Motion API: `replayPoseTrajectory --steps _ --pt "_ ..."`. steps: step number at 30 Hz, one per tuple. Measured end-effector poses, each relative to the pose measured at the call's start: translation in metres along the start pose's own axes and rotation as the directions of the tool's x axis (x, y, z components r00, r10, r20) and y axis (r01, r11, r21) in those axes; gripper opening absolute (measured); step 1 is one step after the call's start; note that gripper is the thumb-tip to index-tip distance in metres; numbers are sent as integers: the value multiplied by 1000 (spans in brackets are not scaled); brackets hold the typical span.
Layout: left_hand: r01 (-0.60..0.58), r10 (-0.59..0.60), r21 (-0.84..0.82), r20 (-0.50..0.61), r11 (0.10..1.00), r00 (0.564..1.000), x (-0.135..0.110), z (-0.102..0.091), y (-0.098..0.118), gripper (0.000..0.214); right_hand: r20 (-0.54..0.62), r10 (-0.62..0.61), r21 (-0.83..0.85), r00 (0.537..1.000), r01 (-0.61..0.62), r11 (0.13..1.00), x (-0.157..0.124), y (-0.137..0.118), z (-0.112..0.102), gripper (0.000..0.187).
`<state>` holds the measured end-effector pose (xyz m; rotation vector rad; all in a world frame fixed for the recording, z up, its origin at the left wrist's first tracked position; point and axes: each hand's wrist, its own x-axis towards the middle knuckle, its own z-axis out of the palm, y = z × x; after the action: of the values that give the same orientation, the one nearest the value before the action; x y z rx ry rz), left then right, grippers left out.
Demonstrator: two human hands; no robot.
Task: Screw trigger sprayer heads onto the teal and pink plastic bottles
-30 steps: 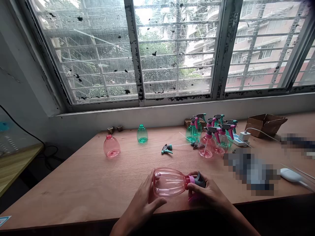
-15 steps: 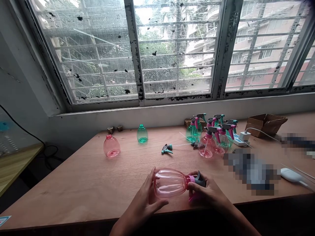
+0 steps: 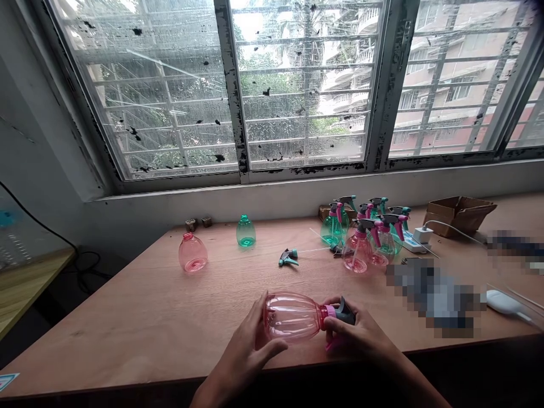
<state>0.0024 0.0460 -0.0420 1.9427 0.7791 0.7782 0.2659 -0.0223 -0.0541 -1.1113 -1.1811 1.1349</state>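
A pink see-through spray bottle (image 3: 293,317) lies sideways just above the table's front edge, its base to the left. My left hand (image 3: 250,340) cups the base, with the fingers along the far side and the thumb below. At the neck, my right hand (image 3: 357,328) grips the pink collar and grey trigger head (image 3: 345,311). Part of the pink trigger hangs under that hand. Beyond them lies a loose grey and teal spray head (image 3: 289,258) with its thin tube. A pink bottle (image 3: 193,253) and a green bottle (image 3: 245,232), both without heads, stand farther left.
Several green and pink spray bottles with heads (image 3: 357,249) stand together at the back right. Behind them are a power strip (image 3: 414,243) and an open cardboard box (image 3: 457,218). A blurred-out item (image 3: 433,297) and a white object (image 3: 504,303) lie right of my hands.
The bottle and my left hand have shifted very slightly. Both hands keep the same hold, and the other things stay in place.
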Motion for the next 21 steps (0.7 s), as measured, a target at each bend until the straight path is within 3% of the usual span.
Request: replayPoseTrajectory --steps 3,10,15,21 --pt "-11 11 65 -7 998 1000 0 0 3 88 -4 -3 11 1000 3 1000 0 1 0 42" --pt "-24 24 39 -9 999 1000 0 1 5 101 5 -17 25 1000 17 1000 -1 -3 1 42" --pt "9 -7 65 -27 998 1000 0 -2 7 82 16 -11 20 1000 11 1000 -1 -2 1 39" --pt "-54 54 43 -4 998 999 0 2 -2 91 6 -36 24 999 36 999 2 2 0 40"
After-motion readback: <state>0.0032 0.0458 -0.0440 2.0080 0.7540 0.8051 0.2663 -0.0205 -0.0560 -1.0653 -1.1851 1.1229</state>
